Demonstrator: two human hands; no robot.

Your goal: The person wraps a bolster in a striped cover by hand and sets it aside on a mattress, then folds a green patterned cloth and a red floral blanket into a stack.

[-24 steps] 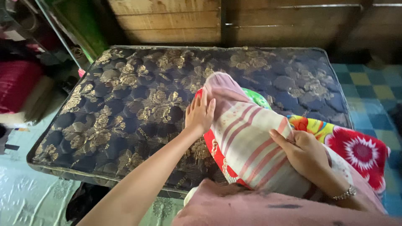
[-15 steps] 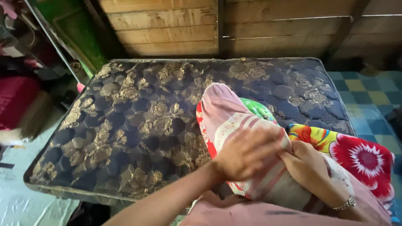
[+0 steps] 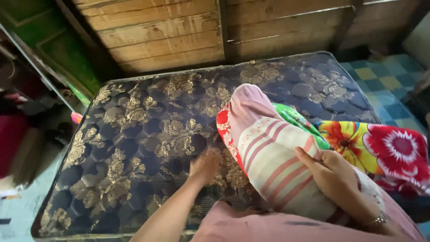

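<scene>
A pillow in a pink and cream striped cloth, with a red floral edge, leans on a dark blue mattress patterned with gold flowers. My right hand grips the pillow's right side, a bracelet on its wrist. My left hand is blurred, just left of the pillow over the mattress, holding nothing; whether it touches the mattress I cannot tell. A bright floral cloth in red, yellow and green lies behind the pillow on the right.
Wooden plank walls stand behind the mattress. On the left are a green frame and red bundles. A blue and green checked floor covering shows at the right. Pale patterned flooring lies at bottom left.
My left hand went from the pillow's top to its middle, then off it to the left over the mattress. The right hand stays gripping the pillow. The view shifted.
</scene>
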